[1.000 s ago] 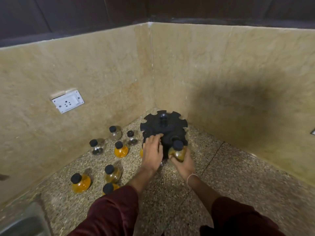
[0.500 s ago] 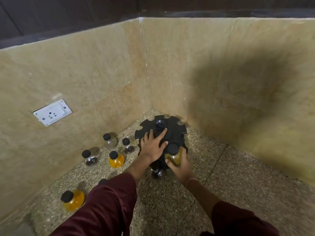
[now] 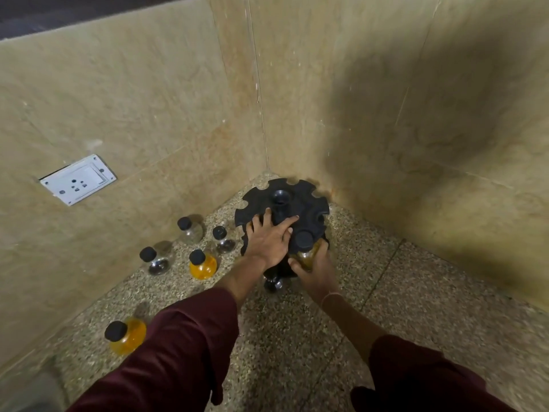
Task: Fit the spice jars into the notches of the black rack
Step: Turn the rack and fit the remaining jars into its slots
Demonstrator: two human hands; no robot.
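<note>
the black rack (image 3: 307, 202) stands in the corner of the speckled surface (image 3: 297, 337), close to both tiled walls. the left hand (image 3: 269, 242) lies palm down on its top disc with the fingers straight and spread, most likely to stop the rack turning or tipping while a jar goes in. the right hand (image 3: 316, 273) curls round an amber-filled jar (image 3: 307, 257) from below, holding its neck in a notch on the near edge of the disc. its black cap (image 3: 303, 239) sits above the disc, so the jar looks seated or nearly so; i cannot tell if it is fully home.

the rack is a matte black round plate with scalloped notches all round the rim and a hollow central post (image 3: 280, 199). the other notches in view are bare, and the hands hide most of what lies below the disc.

the loose jars stand on the surface to the left, within easy reach: a yellow jar (image 3: 203, 264), a second yellow jar (image 3: 127, 337) nearer the sleeve, a clear jar (image 3: 191, 230), a small jar (image 3: 223, 242) and a dark-bottomed jar (image 3: 157, 260), all round-bellied glass with black caps.
</note>
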